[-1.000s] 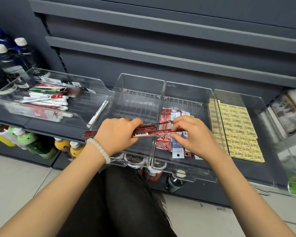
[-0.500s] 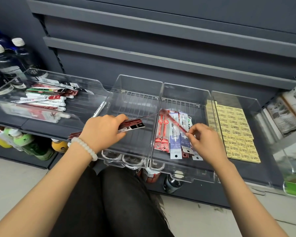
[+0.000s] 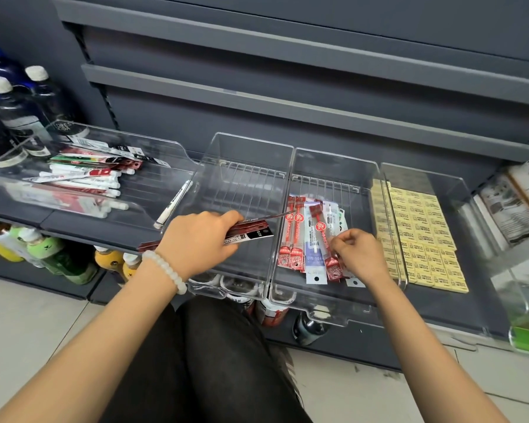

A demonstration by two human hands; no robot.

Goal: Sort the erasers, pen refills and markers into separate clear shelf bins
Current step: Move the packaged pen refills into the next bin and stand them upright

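Nearest: dark trousers between two bare forearms, beaded bracelet (image 3: 165,270) on the left wrist. Left hand (image 3: 200,244) curled round a small bundle of dark red refill packs (image 3: 251,232), long axis running left to right, free ends pointing toward the right hand. Right hand (image 3: 356,254) just right of that bundle, fingertips (image 3: 336,244) pinched at a red pack on the refill pile (image 3: 310,239) in the second clear bin (image 3: 333,312); whether actually gripped, hard to tell. Piled packs lying near to far, crosswise to the held bundle. Judged next: bundle to pass rightward, right hand nearer the pile. Beneath the left hand, an unfilled clear bin (image 3: 245,154). Right of the right hand, yellow erasers (image 3: 422,236) in rows. Far left of the left hand, markers (image 3: 83,181) in a wide bin (image 3: 171,148). Beyond: grey shelf rails (image 3: 287,93).
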